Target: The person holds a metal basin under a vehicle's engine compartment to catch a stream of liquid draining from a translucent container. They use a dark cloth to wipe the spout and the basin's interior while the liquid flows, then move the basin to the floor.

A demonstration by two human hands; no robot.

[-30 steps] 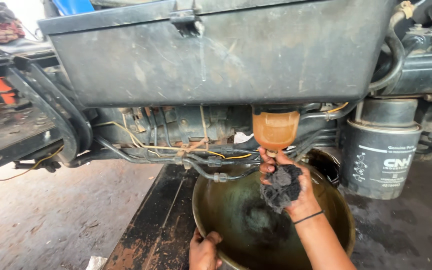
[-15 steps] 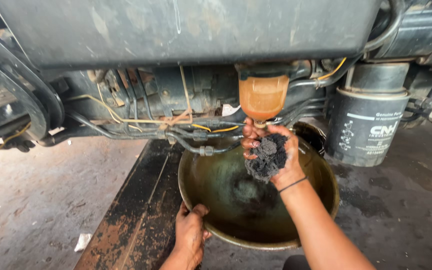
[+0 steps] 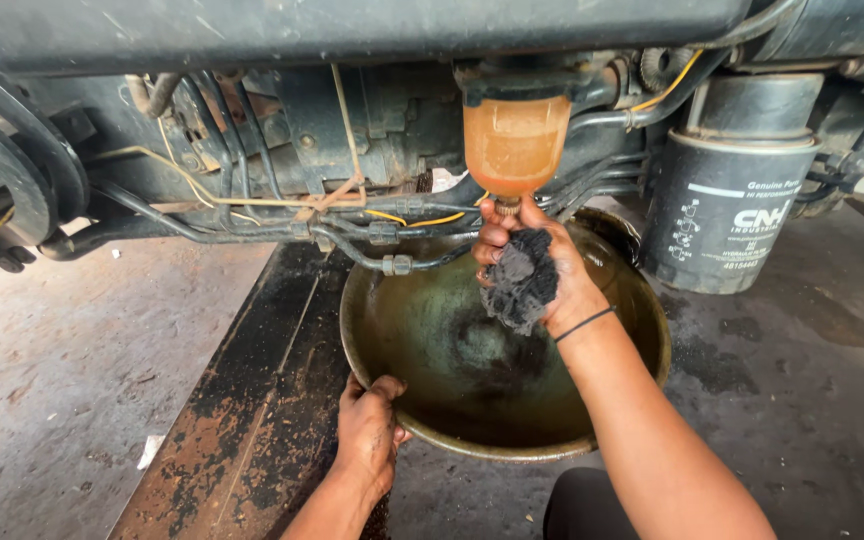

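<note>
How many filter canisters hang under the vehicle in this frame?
2: an amber bowl above the right hand, and a black canister to its right. Others may be hidden.

A stained concrete floor (image 3: 72, 400) is carrying everything below me. A rusty metal plank (image 3: 242, 430) is lying flat across it, running away from me under the machine. A wide brass-coloured pan (image 3: 642, 300) is sitting beside the plank's right edge, with a small pale scrap (image 3: 150, 452) lying left of the plank.
</note>
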